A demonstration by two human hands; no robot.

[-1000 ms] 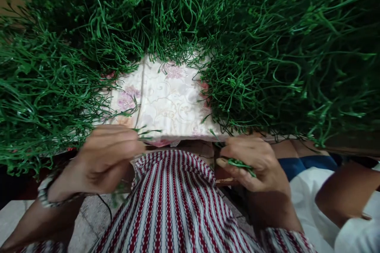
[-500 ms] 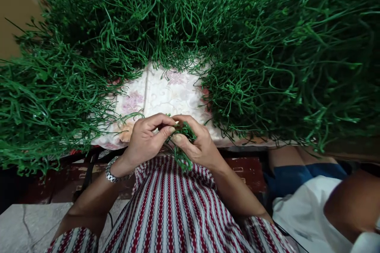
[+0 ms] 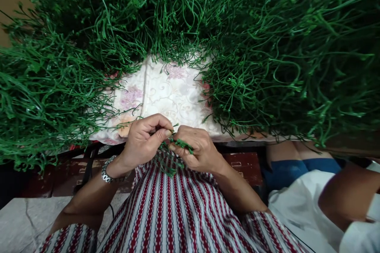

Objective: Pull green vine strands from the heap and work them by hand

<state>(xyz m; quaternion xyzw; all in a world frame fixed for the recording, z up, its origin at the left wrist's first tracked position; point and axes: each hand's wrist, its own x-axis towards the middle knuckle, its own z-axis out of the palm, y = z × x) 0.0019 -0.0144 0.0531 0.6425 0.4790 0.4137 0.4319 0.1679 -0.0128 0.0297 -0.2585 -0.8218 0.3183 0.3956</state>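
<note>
My left hand (image 3: 142, 140) and my right hand (image 3: 197, 148) meet at the near edge of the table, fingertips touching. Between them they pinch a small bunch of green plastic stems (image 3: 178, 147), and some strands hang down over my striped lap (image 3: 178, 209). A metal watch (image 3: 107, 170) sits on my left wrist. Behind the hands lies a floral cloth (image 3: 172, 95) on the table.
A huge heap of green plastic stems (image 3: 267, 47) surrounds the cloth on the left, back and right. Another person in a white top and blue shorts (image 3: 308, 189) sits close on my right, with an arm (image 3: 350, 193) near the frame edge. Grey floor (image 3: 23, 221) shows lower left.
A second ago my hands were apart, the right one holding stems. They came together at the centre and now work the bunch slightly lower, nearer my lap.
</note>
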